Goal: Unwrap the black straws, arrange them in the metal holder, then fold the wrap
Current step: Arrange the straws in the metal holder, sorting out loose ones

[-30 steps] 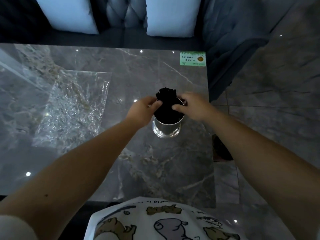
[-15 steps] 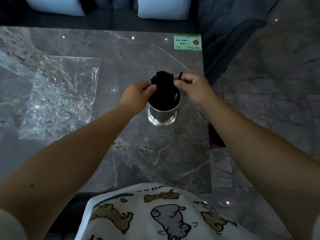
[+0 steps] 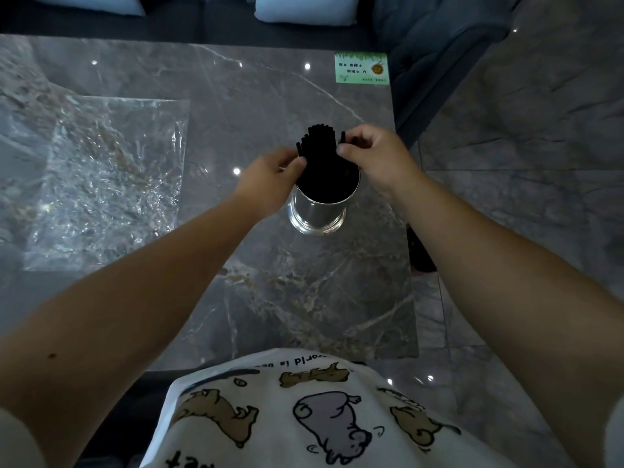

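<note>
Upright in the centre of the frame, on the grey marbled surface [image 3: 270,298]: metal holder [image 3: 317,214], shiny, cylindrical, packed with black straws [image 3: 320,153] whose tops fan out above the rim toward the upper part of the frame. Left hand [image 3: 270,179] at the holder's left rim, fingers curled, thumb and fingertips pinching the straws on that side. Right hand [image 3: 374,157] at the right rim, thumb and forefinger pinching a few straws that stand slightly apart from the main bunch. Spread flat at the left of the frame, well apart from the holder: clear crinkled plastic wrap [image 3: 111,177], unfolded. Near the upper right corner of the surface: a green label [image 3: 361,68]. Along the top edge: pale cushions [image 3: 304,8] on dark seating.
</note>
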Tool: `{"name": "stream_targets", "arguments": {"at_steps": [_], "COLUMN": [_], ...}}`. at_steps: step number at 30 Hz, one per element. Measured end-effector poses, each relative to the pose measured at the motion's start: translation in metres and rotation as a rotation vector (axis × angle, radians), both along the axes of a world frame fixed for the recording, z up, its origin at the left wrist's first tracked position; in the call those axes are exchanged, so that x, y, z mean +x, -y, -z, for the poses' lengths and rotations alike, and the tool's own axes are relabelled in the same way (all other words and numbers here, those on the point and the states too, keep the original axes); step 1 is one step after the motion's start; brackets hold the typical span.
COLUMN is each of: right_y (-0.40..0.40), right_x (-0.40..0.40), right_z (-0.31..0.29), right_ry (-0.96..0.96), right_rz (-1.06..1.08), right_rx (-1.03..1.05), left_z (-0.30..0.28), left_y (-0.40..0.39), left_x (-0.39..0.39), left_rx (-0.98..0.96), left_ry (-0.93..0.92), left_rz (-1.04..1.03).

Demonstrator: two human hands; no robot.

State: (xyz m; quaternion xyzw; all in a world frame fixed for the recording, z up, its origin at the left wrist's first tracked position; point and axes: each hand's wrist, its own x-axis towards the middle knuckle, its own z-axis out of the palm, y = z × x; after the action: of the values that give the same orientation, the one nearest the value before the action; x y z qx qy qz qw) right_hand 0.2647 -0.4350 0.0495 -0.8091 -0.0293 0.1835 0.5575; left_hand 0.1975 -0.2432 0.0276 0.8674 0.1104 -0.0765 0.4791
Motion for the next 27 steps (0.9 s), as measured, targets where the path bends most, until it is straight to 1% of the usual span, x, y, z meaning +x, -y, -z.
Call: {"name": "stream_targets", "arguments": {"at_steps": [3, 7, 9, 12, 17, 27], "right_y": [0.001, -0.002, -0.006, -0.01, -0.007, 0.0], "right_x": [-0.001, -0.002, -0.002, -0.001, -0.002, -0.009], "right_z": [0.002, 0.0, 0.0, -0.001, 0.001, -0.006], "right_ry": [-0.021, -0.076, -0.07, -0.035, -0.045, -0.078], "right_rz": [0.035, -0.036, -0.042, 0.005, 0.073, 0.077], "right_rx": [0.03, 0.062, 0.05, 0.02, 0.074, 0.155], "left_z": [0.001, -0.001, -0.001, 0.0, -0.004, 0.0], "left_y": [-0.002, -0.001, 0.0, 0.002, 0.003, 0.005], "left_x": [-0.003, -0.005, -0.004, -0.002, 0.004, 0.004], "left_rx": [-0.053, -0.098, -0.115, -0.128, -0.211, -0.201], "left_ry": [-0.014, -0.009, -0.028, -0.024, 0.0, 0.013], "left_rz": [-0.002, 0.036, 0.05, 0.017, -0.035, -0.036]}}
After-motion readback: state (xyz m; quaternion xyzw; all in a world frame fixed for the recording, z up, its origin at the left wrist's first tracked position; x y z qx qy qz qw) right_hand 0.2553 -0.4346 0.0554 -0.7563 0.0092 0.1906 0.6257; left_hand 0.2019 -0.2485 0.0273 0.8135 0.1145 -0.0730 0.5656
